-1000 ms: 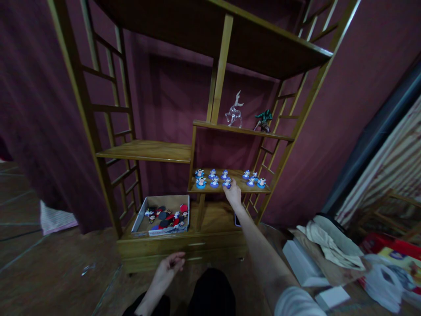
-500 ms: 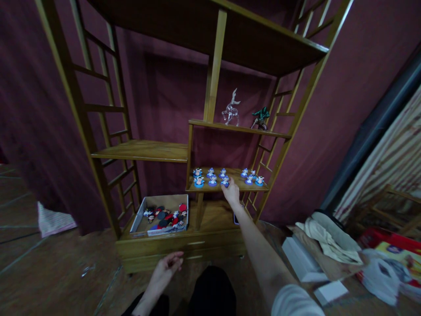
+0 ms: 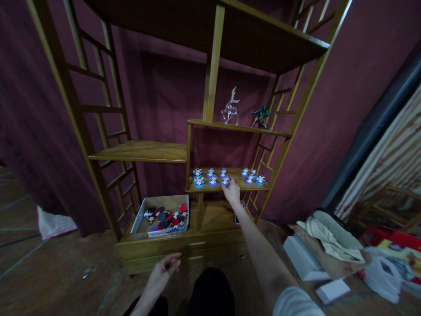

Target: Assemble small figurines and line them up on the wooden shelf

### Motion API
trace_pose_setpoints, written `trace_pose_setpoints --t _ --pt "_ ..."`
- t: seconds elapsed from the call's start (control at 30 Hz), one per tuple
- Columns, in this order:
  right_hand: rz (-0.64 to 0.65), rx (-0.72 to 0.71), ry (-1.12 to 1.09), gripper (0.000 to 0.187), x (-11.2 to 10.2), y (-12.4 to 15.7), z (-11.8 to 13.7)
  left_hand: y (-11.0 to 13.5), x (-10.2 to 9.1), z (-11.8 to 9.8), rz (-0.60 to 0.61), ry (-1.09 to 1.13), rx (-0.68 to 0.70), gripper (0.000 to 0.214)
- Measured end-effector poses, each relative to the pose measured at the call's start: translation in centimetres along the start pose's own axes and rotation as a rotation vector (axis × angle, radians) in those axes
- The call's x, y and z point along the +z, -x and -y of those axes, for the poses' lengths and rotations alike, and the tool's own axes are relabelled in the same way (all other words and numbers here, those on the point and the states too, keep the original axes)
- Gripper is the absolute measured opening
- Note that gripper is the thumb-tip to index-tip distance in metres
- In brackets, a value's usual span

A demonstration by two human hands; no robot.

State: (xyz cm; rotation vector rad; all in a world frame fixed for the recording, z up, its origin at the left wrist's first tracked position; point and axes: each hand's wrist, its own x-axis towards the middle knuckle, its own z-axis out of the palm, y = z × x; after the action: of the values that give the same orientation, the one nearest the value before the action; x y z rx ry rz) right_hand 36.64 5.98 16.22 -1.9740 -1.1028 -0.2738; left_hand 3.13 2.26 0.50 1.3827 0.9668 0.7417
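My right hand [image 3: 232,192] reaches up to the low shelf [image 3: 230,188] of a wooden rack, its fingertips pinched on a small blue-based figurine [image 3: 225,181] at the shelf's front. Several like figurines stand in rows on the same shelf, some to the left [image 3: 199,181] and some to the right [image 3: 251,177]. My left hand [image 3: 164,268] hangs low in front of the rack's base, fingers loosely curled; whether anything is in it does not show.
A cardboard box [image 3: 146,229] of red and black figures sits on the rack's base at left. A glass figure [image 3: 230,109] and a green figure [image 3: 260,116] stand on the shelf above. At right lie white boxes [image 3: 302,263], cloth and bags.
Only the view has shifted a little. My right hand stays at the same figurine and my left hand keeps its place.
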Motion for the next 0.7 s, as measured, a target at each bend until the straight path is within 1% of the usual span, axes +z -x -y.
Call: trace_pose_setpoints --t 0.23,0.5,0.7 --pt "0.027 0.005 -0.009 0.054 -0.2 -0.1 0.0 -0.1 -0.1 0.3 0.000 0.013 -0.003 0.054" --pt "0.046 -0.006 -0.014 0.056 -0.1 -0.4 -0.3 0.4 0.1 -0.6 -0.016 0.029 0.003 0.051" --pt "0.046 -0.006 -0.009 0.056 -0.1 -0.3 -0.3 0.7 -0.1 -0.8 -0.019 0.052 -0.008 0.051"
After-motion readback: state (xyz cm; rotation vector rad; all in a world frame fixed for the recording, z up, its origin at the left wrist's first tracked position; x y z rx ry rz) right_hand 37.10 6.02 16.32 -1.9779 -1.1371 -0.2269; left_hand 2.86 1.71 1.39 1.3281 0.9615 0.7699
